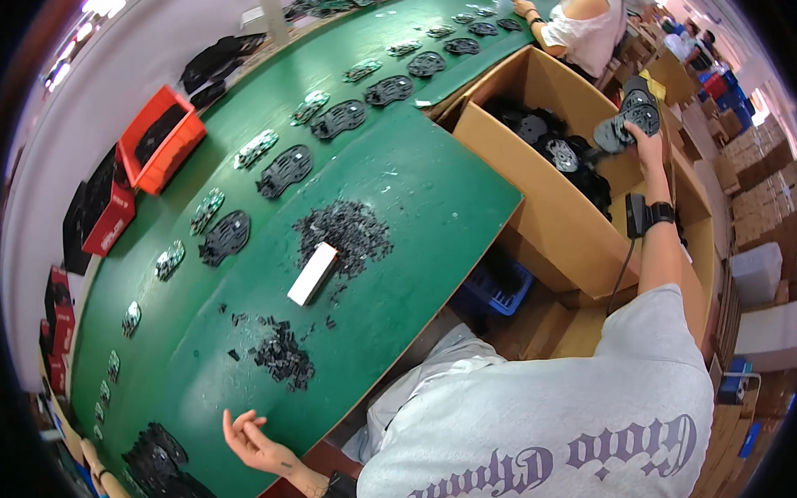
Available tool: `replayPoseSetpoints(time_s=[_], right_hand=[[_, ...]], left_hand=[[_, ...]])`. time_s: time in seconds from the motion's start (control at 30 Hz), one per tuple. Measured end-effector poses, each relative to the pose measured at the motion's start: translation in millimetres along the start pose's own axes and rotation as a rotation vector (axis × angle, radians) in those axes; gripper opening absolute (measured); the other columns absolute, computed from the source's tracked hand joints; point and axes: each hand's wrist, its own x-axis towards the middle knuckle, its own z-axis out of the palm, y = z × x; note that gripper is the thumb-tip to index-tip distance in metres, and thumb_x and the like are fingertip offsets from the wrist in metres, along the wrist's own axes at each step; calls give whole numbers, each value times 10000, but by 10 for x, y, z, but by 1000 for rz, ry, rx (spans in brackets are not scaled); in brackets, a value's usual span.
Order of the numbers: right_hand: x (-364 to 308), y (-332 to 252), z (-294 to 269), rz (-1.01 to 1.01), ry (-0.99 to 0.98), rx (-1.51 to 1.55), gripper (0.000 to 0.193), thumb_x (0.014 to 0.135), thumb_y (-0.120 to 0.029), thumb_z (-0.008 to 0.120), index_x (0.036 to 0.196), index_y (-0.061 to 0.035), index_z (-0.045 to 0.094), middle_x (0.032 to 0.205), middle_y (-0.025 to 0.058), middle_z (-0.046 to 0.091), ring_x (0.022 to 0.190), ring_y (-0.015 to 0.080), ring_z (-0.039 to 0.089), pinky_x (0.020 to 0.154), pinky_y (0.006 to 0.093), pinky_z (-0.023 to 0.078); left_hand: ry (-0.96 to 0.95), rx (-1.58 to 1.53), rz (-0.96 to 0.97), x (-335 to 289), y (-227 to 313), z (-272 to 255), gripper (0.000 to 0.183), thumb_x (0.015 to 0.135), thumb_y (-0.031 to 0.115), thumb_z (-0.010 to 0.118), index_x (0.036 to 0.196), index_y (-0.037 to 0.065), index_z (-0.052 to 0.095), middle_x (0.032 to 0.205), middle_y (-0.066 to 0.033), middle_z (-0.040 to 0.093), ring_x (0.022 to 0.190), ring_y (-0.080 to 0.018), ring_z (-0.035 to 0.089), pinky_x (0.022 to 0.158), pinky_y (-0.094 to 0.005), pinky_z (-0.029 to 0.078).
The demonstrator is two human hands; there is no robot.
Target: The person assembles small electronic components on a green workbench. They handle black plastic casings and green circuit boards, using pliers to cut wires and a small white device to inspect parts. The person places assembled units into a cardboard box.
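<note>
My right hand (pixel 648 145) reaches out to the right, its fingers closed on a dark grey, sole-shaped plastic shell (pixel 639 110). The shell is up over the far side of a tall open cardboard box (pixel 520 157). Whether it is one piece or two together, I cannot tell. Inside the box lie several black plastic parts (pixel 564 154). Over the near left part of the green table (pixel 418 197), my left hand (pixel 258 444) is empty, with its fingers loosely apart. A pile of small black pieces (pixel 285 357) is the nearest thing to it.
A bigger pile of small black pieces (pixel 351 234) lies beside a white block (pixel 312 274). Rows of black shells (pixel 285 170) and green circuit boards (pixel 256 149) run along the table. An orange bin (pixel 161 140) stands at the back left. Another person (pixel 586 32) works at the far end.
</note>
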Motion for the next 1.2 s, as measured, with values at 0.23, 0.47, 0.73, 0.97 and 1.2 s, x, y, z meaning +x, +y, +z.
replayPoseSetpoints(time_s=[0.23, 0.47, 0.73, 0.97, 1.2], right_hand=[[-447, -509, 339, -28, -2, 176, 471, 791, -213, 751, 1188, -27, 578, 1110, 67, 635, 990, 185, 621, 885, 333, 485], [-2258, -1739, 1237, 212, -871, 638, 637, 712, -153, 718, 1271, -3, 450, 1035, 67, 616, 935, 209, 627, 828, 352, 525], [-4009, -1704, 2066, 734, -1824, 747, 691, 562, -95, 829, 1178, 30, 541, 1067, 74, 628, 949, 180, 619, 830, 317, 504], [-4449, -1662, 2126, 1078, -2073, 696, 595, 677, -92, 803, 1203, 5, 543, 1103, 53, 628, 981, 157, 598, 879, 307, 481], [-4031, -1546, 1974, 849, -1739, 502, 633, 662, -148, 803, 1200, 39, 526, 1054, 77, 627, 933, 174, 631, 829, 316, 520]], left_hand=[[-219, 17, -15, -172, -50, -13, 320, 960, 32, 442, 1265, -5, 530, 891, -74, 610, 712, -118, 526, 668, -259, 457], [-226, -378, 41, 12, 431, 255, 314, 936, 146, 508, 1173, -50, 574, 847, -127, 659, 721, -170, 609, 704, -303, 512], [-760, -686, -162, -139, 878, 685, 882, 773, 229, 764, 1457, 14, 251, 1421, -173, 387, 1275, -266, 450, 1022, -423, 406], [-375, -1070, -335, -571, 704, 895, 871, 767, 392, 739, 1370, 123, 172, 1293, -218, 453, 1154, -326, 522, 1000, -466, 427], [-219, 236, 272, -390, 636, 393, 729, 671, 255, 794, 1282, 104, 428, 1177, -181, 492, 1010, -298, 526, 836, -439, 469]])
